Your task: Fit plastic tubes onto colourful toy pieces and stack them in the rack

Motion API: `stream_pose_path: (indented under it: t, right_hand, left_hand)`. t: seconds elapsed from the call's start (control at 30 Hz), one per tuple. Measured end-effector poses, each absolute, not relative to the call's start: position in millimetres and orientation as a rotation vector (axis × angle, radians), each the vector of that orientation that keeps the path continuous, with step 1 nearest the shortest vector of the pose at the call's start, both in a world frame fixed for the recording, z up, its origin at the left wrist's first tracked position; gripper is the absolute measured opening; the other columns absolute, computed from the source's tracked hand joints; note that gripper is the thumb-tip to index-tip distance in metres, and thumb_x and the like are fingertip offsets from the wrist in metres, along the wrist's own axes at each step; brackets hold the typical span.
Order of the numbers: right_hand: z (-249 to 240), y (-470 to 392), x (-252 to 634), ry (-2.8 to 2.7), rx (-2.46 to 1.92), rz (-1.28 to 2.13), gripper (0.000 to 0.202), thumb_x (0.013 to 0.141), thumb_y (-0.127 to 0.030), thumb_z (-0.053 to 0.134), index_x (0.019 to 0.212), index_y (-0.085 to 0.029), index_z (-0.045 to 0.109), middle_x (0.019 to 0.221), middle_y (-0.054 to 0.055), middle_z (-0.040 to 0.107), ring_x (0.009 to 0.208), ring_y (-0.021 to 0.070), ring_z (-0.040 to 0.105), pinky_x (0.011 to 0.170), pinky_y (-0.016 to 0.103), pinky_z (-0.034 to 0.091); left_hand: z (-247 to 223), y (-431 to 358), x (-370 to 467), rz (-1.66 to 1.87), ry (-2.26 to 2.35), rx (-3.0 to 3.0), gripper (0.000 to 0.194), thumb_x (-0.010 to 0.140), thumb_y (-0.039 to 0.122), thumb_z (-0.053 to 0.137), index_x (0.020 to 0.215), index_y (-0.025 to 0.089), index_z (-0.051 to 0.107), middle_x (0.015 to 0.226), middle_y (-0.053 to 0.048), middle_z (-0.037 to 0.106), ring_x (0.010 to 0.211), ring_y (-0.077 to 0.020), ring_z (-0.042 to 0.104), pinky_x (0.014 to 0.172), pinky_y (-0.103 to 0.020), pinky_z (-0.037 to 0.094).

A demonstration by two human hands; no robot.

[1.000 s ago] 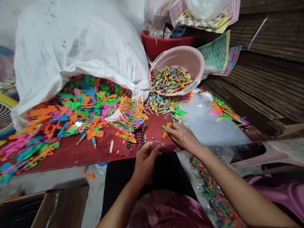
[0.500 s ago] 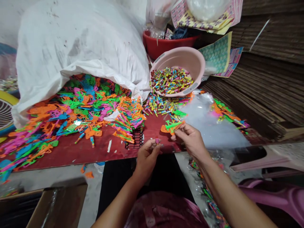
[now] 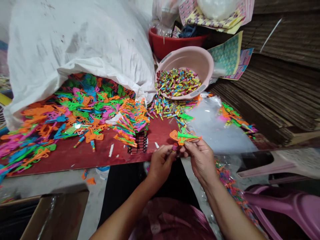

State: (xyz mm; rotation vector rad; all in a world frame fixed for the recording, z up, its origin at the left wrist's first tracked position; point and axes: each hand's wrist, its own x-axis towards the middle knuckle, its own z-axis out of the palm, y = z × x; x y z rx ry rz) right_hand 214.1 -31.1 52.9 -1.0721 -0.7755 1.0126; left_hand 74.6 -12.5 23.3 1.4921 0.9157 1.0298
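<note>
My left hand [image 3: 161, 164] pinches a small pink tube [image 3: 175, 147] with a dark red end, holding it just over the front edge of the red table [image 3: 160, 131]. Close beside it, my right hand [image 3: 203, 160] grips green and orange plastic toy pieces [image 3: 184, 136], which point leftward with a meshed orange end. The tube and the toy pieces look near each other but apart. Left of my hands, a neat stack of coloured plastic pieces [image 3: 133, 123] leans over a black wire-like rack [image 3: 138, 143].
A large white sack [image 3: 82, 36] spills a heap of coloured plastic pieces [image 3: 72, 110]. The pink basin [image 3: 206, 71] holds small coloured tubes, with more tubes [image 3: 162, 108] lying before it. Clear plastic bags [image 3: 217, 130] lie at right, near stacked cardboard [image 3: 282, 90] and a pink stool [image 3: 287, 206].
My left hand has moved right and slightly down with the pink tube, nearer my right hand. The toy pieces have turned flatter, and the view has shifted a little.
</note>
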Motion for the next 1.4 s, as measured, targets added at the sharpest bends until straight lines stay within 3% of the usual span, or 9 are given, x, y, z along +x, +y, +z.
stream_pose_path:
  t: [0.47, 0.67, 0.77, 0.83, 0.9, 1.13, 1.2, 1.3, 1.4]
  right_hand:
    - [52.9, -40.8, 218.8, -0.891, -1.149, 0.884, 0.016, 0.081, -0.029, 0.074, 0.091, -0.019, 0.067, 0.071, 0.0, 0.069, 0.061, 0.0112, 0.062, 0.056, 0.021, 0.05]
    - [54.5, -42.6, 207.6, -0.825, -1.2, 0.8, 0.03, 0.08, -0.03, 0.075, 0.107, -0.025, 0.063, 0.078, -0.002, 0.069, 0.061, 0.011, 0.063, 0.061, 0.024, 0.055]
    - [55.5, -46.1, 198.1, -0.936, -1.304, 0.675, 0.041, 0.083, -0.029, 0.07, 0.123, -0.028, 0.061, 0.103, 0.003, 0.071, 0.079, 0.0152, 0.068, 0.074, 0.029, 0.057]
    - [56.7, -47.9, 196.3, -1.12, -1.349, 0.621, 0.041, 0.085, -0.027, 0.067, 0.126, -0.028, 0.063, 0.12, 0.006, 0.068, 0.099, 0.0195, 0.067, 0.087, 0.033, 0.055]
    - [59.0, -48.6, 200.1, -1.327, -1.336, 0.632, 0.041, 0.085, -0.023, 0.066, 0.126, -0.029, 0.064, 0.126, 0.005, 0.065, 0.108, 0.0209, 0.064, 0.092, 0.033, 0.052]
    - [70.5, -51.6, 230.1, -1.835, -1.18, 0.899, 0.061, 0.086, -0.023, 0.067, 0.143, -0.035, 0.048, 0.103, 0.001, 0.069, 0.076, 0.0138, 0.064, 0.069, 0.025, 0.052]
    - [73.9, -51.9, 234.6, -1.93, -1.188, 0.788, 0.055, 0.085, -0.025, 0.069, 0.137, -0.034, 0.054, 0.099, 0.001, 0.068, 0.074, 0.0137, 0.062, 0.067, 0.025, 0.05]
    - [77.4, -49.4, 237.4, -2.021, -1.238, 0.445, 0.035, 0.078, -0.032, 0.077, 0.112, -0.028, 0.068, 0.088, 0.002, 0.065, 0.075, 0.0166, 0.058, 0.068, 0.028, 0.047]
    - [76.4, -47.2, 236.3, -2.012, -1.289, 0.276, 0.021, 0.075, -0.038, 0.079, 0.088, -0.024, 0.07, 0.084, 0.004, 0.061, 0.078, 0.0188, 0.056, 0.068, 0.029, 0.045]
  left_hand:
    - [32.7, -13.6, 76.2, 1.022, 0.909, 1.688, 0.021, 0.095, 0.031, 0.052, 0.095, 0.019, 0.069, 0.08, -0.003, 0.062, 0.077, -0.016, 0.055, 0.07, -0.027, 0.041]
    - [41.9, -21.2, 80.9, 0.99, 0.794, 1.144, 0.028, 0.089, 0.041, 0.06, 0.101, 0.016, 0.066, 0.087, -0.004, 0.067, 0.074, -0.0142, 0.059, 0.07, -0.026, 0.047]
    - [48.1, -22.7, 79.9, 0.976, 0.783, 1.006, 0.031, 0.087, 0.045, 0.063, 0.092, 0.015, 0.067, 0.076, -0.002, 0.065, 0.069, -0.0118, 0.058, 0.069, -0.024, 0.045]
    - [49.4, -22.0, 76.2, 0.98, 0.763, 0.954, 0.033, 0.086, 0.048, 0.064, 0.085, 0.015, 0.066, 0.071, 0.0, 0.062, 0.066, -0.0105, 0.055, 0.067, -0.022, 0.044]
    - [48.9, -20.8, 70.0, 0.973, 0.75, 0.925, 0.035, 0.085, 0.05, 0.064, 0.082, 0.015, 0.066, 0.069, 0.0, 0.06, 0.064, -0.0095, 0.053, 0.065, -0.021, 0.042]
    - [52.6, -19.5, 43.1, 0.713, 0.625, 1.022, 0.038, 0.08, 0.053, 0.07, 0.09, 0.016, 0.069, 0.079, -0.002, 0.063, 0.066, -0.0099, 0.054, 0.065, -0.022, 0.044]
    - [54.7, -20.7, 40.3, 0.681, 0.604, 1.017, 0.038, 0.078, 0.053, 0.072, 0.088, 0.016, 0.068, 0.08, -0.002, 0.063, 0.066, -0.0097, 0.054, 0.064, -0.022, 0.044]
    - [55.1, -23.1, 40.8, 0.676, 0.613, 1.003, 0.043, 0.075, 0.056, 0.073, 0.086, 0.015, 0.066, 0.076, -0.001, 0.06, 0.064, -0.0092, 0.053, 0.062, -0.021, 0.042]
    - [53.1, -25.4, 44.1, 0.71, 0.625, 1.032, 0.042, 0.077, 0.056, 0.071, 0.084, 0.015, 0.065, 0.074, -0.001, 0.059, 0.063, -0.0092, 0.053, 0.063, -0.022, 0.043]
